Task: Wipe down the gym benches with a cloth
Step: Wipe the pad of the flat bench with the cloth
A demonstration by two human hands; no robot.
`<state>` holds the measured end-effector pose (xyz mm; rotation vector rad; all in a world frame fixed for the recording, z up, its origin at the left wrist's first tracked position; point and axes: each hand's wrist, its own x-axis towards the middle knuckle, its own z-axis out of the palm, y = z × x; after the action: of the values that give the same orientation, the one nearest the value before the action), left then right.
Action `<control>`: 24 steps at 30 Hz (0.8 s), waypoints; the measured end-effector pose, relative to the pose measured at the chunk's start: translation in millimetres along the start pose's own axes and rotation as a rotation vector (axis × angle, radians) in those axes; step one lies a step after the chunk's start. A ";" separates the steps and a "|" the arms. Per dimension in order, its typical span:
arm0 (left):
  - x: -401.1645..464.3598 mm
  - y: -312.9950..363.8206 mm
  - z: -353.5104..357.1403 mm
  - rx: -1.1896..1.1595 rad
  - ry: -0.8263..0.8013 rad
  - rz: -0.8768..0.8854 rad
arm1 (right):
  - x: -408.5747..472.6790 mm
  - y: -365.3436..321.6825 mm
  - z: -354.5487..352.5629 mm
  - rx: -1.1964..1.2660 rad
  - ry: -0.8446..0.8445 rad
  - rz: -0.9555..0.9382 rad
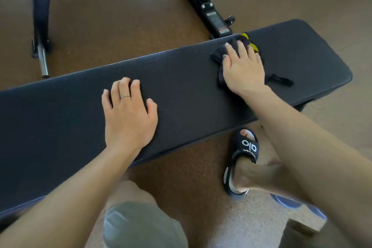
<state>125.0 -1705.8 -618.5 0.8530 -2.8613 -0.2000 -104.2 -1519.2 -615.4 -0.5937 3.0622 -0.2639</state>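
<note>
So the bench (181,86) runs slantwise across the whole view, low on the left where it goes off the frame edge, higher on the right where its rounded end sits in full view. Far left of the pad is bare, plenty of open surface there. Then comes the left hand (128,115), palm down on the pad near the middle, fingers bent a bit with the tips pressing on the surface, holding nothing; there's a thin ring (125,96) on one finger. Between the two hands is another open stretch of pad. Further right, the right hand (243,68) is flat on a dark cloth (221,54) with yellow bits showing at its far side, fingers spread and pretty much straight, pressing it down rather than grabbing it. The cloth sits close to the far long edge of the bench, and a little strap-like tail of it pokes out to the right of the wrist. Past that, the pad is bare up to the rounded end. Behind the bench, a second bench frame (40,16) stands on the brown floor (120,36), its leg coming right up to the far edge near the cloth. On the near side there's a foot in a black slide (244,153) just beside the near edge, and a knee lower down.
</note>
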 end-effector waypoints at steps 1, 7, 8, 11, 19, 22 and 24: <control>-0.2 0.3 0.6 0.004 0.002 0.003 | -21.6 -9.1 2.6 -0.012 0.021 0.018; -2.1 -1.8 1.4 0.002 0.016 0.033 | -172.2 -107.4 28.8 0.091 0.104 -0.278; -2.9 -2.3 1.1 0.000 0.018 0.039 | -180.2 -110.9 29.2 0.104 0.107 -0.299; -3.2 -3.2 -0.2 -0.007 0.008 0.040 | -172.1 -96.5 26.2 0.123 0.151 -0.366; -4.5 -3.9 2.0 -0.008 0.006 0.034 | -126.8 35.4 24.1 0.122 0.507 0.136; -3.5 -1.3 2.6 -0.003 0.008 0.029 | -139.1 -12.3 38.3 0.297 0.603 0.305; -4.0 -0.9 3.7 0.001 0.012 0.026 | -166.5 -63.0 48.0 0.376 0.611 0.192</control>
<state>128.1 -1704.1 -622.8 0.8136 -2.8603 -0.1904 75.7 -1522.6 -655.7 -0.2206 3.4312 -1.1774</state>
